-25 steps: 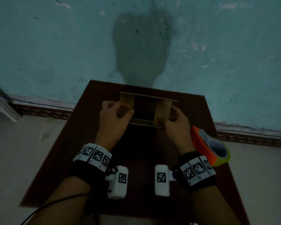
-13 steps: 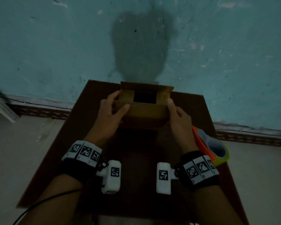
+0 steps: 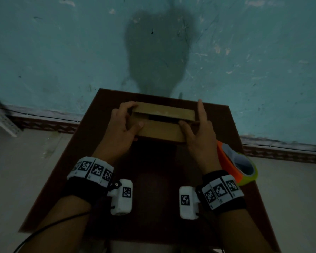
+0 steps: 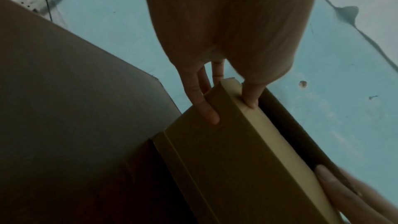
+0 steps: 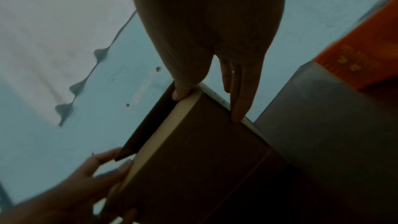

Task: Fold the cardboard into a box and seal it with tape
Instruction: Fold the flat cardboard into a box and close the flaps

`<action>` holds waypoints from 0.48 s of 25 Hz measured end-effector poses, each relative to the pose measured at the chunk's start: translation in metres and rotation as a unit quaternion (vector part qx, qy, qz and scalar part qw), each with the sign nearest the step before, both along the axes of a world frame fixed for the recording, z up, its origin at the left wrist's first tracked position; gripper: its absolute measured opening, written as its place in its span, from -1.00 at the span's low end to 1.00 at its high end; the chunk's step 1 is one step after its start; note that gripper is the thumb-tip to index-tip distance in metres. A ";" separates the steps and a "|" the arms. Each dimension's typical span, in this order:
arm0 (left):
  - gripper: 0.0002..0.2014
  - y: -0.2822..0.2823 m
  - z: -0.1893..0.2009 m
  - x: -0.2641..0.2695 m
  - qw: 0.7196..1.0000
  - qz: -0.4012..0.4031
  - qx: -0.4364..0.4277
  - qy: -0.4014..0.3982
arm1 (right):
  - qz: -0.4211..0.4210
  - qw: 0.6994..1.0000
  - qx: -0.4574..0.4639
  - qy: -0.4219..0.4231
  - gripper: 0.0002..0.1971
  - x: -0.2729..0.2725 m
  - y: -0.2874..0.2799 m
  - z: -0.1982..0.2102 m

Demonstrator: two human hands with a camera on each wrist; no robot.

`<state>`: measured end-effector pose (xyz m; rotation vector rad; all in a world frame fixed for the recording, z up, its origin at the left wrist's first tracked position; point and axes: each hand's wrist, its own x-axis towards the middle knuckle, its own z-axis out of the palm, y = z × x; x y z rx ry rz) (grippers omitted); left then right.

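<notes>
A brown cardboard box stands at the far middle of the dark brown table. Its two long top flaps are folded down, with a narrow dark gap between them. My left hand grips the box's left end: the thumb lies on the near flap and the fingers curl over the far flap. My right hand holds the right end, thumb on the near flap, fingers straight along the end wall. The left wrist view shows the left hand on the box. The right wrist view shows the right hand on the box.
An orange and yellow-green tape roll lies on the table's right edge beside my right wrist, and the tape roll shows again in the right wrist view. A teal wall rises just behind the table. Pale floor lies on both sides.
The box stood open with its flaps up a second ago. The near flap came down first, then the far flap, and both hands shifted to the box's ends.
</notes>
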<state>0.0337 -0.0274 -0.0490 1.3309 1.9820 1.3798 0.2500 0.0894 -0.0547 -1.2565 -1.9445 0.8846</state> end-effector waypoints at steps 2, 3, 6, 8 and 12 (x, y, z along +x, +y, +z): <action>-0.49 -0.002 0.001 -0.002 1.000 0.010 -0.001 0.014 | 0.028 0.996 0.056 -0.060 -0.26 0.001 -0.002 0.003; -0.50 -0.002 0.002 -0.002 1.000 0.014 -0.003 0.017 | 0.040 0.994 0.064 -0.075 -0.32 0.002 -0.003 0.004; -0.56 -0.002 0.004 0.000 1.000 0.026 -0.007 0.012 | 0.045 0.997 0.025 -0.058 -0.39 0.003 -0.005 0.005; -0.60 -0.002 0.005 0.003 0.999 0.033 -0.007 0.014 | 0.033 0.997 0.037 -0.063 -0.44 0.002 -0.005 0.005; -0.62 0.000 0.002 0.002 0.999 0.039 -0.003 -0.001 | 0.019 0.990 0.080 -0.114 -0.40 0.000 -0.004 0.008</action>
